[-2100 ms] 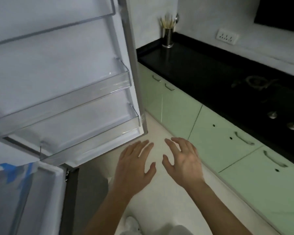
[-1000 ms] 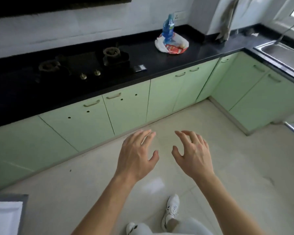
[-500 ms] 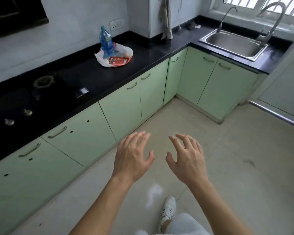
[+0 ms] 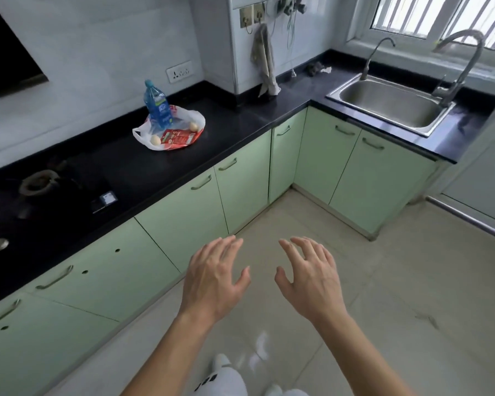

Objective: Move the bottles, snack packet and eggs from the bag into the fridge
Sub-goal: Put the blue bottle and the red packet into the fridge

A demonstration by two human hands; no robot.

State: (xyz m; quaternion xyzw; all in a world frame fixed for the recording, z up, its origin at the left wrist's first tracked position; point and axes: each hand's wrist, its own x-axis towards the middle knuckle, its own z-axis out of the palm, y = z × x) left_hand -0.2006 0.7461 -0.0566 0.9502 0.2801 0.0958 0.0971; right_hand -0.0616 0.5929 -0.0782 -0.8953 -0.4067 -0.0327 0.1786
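While the left hand (image 4: pixel 212 281) and the right hand (image 4: pixel 312 281) hover side by side over the pale tiled floor (image 4: pixel 397 281), neither grip holds anything. The fingers of both are spread and lightly bent, palms down, and the thumbs face each other across a gap.

All the task's things that show lie well apart from the hands, far and to the left, on the black bench (image 4: pixel 240 124). A white plastic bag (image 4: pixel 196 117) is slumped flat there, between the gas hob (image 4: pixel 37 181) on the left and the bench's inner corner on the right. A blue water bottle (image 4: pixel 157 107) stands upright at the far side of the bag, near the wall and below the wall socket (image 4: pixel 179 71). A red snack packet (image 4: pixel 177 137) lies flat on the near side of the bag. One egg (image 4: pixel 155 140) sits just beside the packet's left end, and a second egg (image 4: pixel 193 126) sits just beside its far right corner.

Pale green cupboard doors (image 4: pixel 183 218) run under the bench, which turns at the corner and carries on to the right. A steel sink (image 4: pixel 389 101) is set into that right stretch below the window, with a thin tap (image 4: pixel 377 52) at its far edge and a larger curved tap (image 4: pixel 463 58) on its right. A grey cloth (image 4: pixel 265 64) hangs from a hook on the column at the corner. A white shoe (image 4: pixel 222 361) shows on the floor between the forearms.
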